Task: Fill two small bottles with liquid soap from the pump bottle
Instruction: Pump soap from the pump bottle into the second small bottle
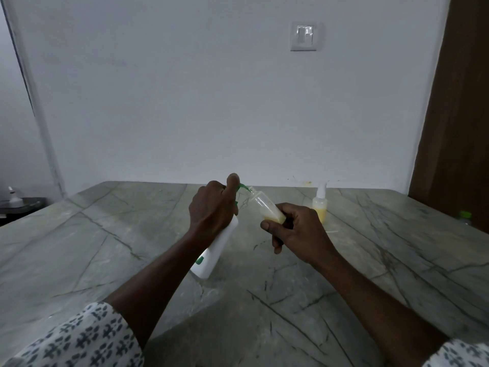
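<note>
Toward the left of the stone table (105,234), our left hand (211,205) wraps curled fingers round the neck of the tilted white pump bottle (217,250), thumb pressing on its green pump head (243,188). Just right of it, our right hand (299,231) grips the lower end of a tilted clear small bottle (264,207), part-filled with yellowish soap, its mouth at the spout. Farther right, a second small bottle (320,205) with yellow soap stands upright near the far edge.

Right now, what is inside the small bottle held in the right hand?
The small bottle holds pale yellow liquid in its lower part; upper part looks empty. The right hand covers its base.
</note>
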A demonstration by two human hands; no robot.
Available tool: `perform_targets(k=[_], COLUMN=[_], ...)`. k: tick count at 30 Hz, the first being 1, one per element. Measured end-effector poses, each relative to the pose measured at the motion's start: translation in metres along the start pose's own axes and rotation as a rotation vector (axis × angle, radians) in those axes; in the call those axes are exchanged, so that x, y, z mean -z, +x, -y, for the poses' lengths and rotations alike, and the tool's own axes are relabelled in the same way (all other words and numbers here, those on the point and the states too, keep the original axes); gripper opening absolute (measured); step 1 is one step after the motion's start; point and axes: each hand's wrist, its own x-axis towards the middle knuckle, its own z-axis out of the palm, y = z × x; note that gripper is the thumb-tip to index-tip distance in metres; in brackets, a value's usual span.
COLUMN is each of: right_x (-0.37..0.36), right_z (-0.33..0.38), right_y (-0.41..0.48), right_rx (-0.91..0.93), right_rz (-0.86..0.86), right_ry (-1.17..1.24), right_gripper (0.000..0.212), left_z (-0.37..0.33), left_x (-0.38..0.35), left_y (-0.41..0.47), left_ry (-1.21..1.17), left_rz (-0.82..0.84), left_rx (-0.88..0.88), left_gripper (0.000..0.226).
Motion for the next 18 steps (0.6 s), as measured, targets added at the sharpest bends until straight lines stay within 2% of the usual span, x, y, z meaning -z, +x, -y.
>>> perform_targets(k=[3, 7, 9, 13, 16, 18], right_x=[-0.0009, -0.0017, -0.0019, -0.0006, -0.0007, -0.0011], right_z=[0.0002, 0.0005, 0.0007, 0.0002, -0.0009, -0.0018], right_y=[-0.0005, -0.0006, -0.0005, 0.0004, 0.0009, 0.0009], right_rx=[0.0, 0.005, 0.003, -0.003, -0.001, -0.008], right_rz=[0.01, 0.017, 0.015, 0.0, 0.003, 0.004], right_ry=[-0.017, -0.018, -0.003, 0.017, 0.004, 0.01], right_gripper=[0.024, 0.025, 0.027, 0.029, 0.032, 0.032], left_z=[0.0004, 0.001, 0.0014, 0.0026, 0.0021, 0.0016], left_x=[0.0011, 0.0014, 0.0011, -0.0006, -0.0005, 0.0001], left_y=[0.0003, 0.0014, 0.0, -0.0021, -0.0007, 0.0001], left_ry=[0.007, 0.009, -0.004, 0.005, 0.004, -0.015], left_rz=[-0.007, -0.009, -0.004, -0.001, 0.003, 0.003], left_rx=[0.019, 0.025, 0.016, -0.019, -0.013, -0.009], left_gripper=[0.058, 0.055, 0.061, 0.086, 0.089, 0.081])
